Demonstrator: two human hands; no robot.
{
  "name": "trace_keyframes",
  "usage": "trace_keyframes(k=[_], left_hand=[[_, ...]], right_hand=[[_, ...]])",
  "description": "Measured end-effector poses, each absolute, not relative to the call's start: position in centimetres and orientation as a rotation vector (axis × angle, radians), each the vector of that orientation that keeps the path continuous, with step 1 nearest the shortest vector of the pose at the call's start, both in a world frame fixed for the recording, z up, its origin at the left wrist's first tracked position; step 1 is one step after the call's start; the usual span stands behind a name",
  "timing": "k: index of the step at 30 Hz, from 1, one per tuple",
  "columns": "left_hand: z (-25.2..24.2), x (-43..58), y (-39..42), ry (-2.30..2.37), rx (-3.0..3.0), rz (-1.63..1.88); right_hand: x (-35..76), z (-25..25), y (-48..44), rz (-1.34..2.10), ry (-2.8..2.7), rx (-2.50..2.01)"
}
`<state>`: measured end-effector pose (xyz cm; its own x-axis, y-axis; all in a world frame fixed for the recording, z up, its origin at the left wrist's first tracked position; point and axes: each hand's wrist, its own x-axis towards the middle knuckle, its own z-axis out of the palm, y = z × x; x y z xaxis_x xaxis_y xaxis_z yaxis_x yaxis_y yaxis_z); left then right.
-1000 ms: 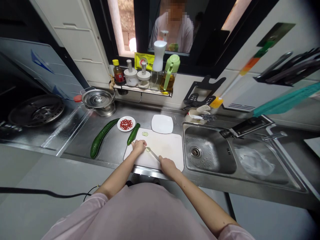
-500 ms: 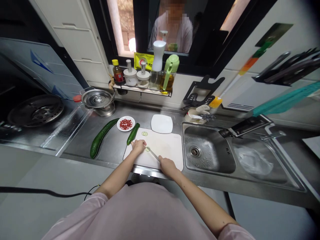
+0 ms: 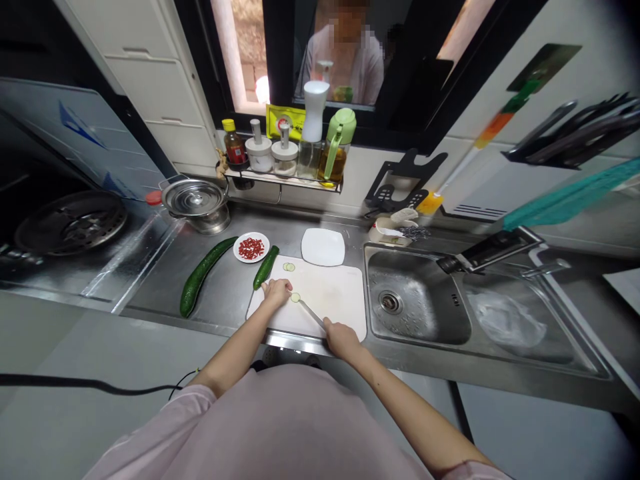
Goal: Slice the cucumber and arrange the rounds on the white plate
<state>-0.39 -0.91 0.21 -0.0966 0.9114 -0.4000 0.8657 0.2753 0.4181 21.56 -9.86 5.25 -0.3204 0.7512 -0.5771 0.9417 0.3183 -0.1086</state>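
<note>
My left hand [image 3: 277, 292] rests on the left part of a white cutting board [image 3: 325, 320], its fingers curled down. What lies under them is hidden. A pale green cucumber slice [image 3: 295, 298] is just right of its fingertips. My right hand [image 3: 343, 338] grips a knife [image 3: 312, 313] by the handle at the board's front right, the blade pointing to that slice. Beyond my left hand, a shorter cucumber piece [image 3: 266, 268] lies across the board's left edge, close to the fingers. Several thin slices [image 3: 289, 267] lie near the board's far edge.
A long cucumber [image 3: 203, 280] lies on the steel counter at left. Behind are a plate of chopped red pieces [image 3: 251, 249] and a bare white plate [image 3: 323, 247]. A sink [image 3: 420, 313] adjoins the board at right; a lidded pot [image 3: 197, 200] stands back left.
My right hand has drawn the knife slightly right and toward me, so the slice beside my left fingertips now shows more fully. My left hand stays almost in place.
</note>
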Motion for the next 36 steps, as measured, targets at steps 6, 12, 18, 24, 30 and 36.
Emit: trace_keyframes(k=[6,12,18,24,30,36], left_hand=[[0.5,-0.2,-1.2,1.973,1.594,0.105],[0.9,0.1,-2.0,1.984,1.67,0.109],[1.0,0.7,-2.9,1.993,1.756,0.108],[0.8,1.2,-3.2,1.987,1.762,0.126],[1.2,1.5,-3.0,1.954,1.693,0.122],[2.1,1.8,-3.7,1.959,1.692,0.184]], right_hand=[[22.5,5.6,-9.8,-0.615,2.2,1.5],[23.9,6.1,-9.1,-0.616,2.14,1.732],[23.5,5.4,-8.5,-0.609,2.057,1.85],[23.0,4.7,-8.1,-0.595,2.069,1.829],[23.0,4.7,-8.1,-0.603,2.053,1.833],[22.9,4.7,-8.1,-0.615,2.047,1.823]])
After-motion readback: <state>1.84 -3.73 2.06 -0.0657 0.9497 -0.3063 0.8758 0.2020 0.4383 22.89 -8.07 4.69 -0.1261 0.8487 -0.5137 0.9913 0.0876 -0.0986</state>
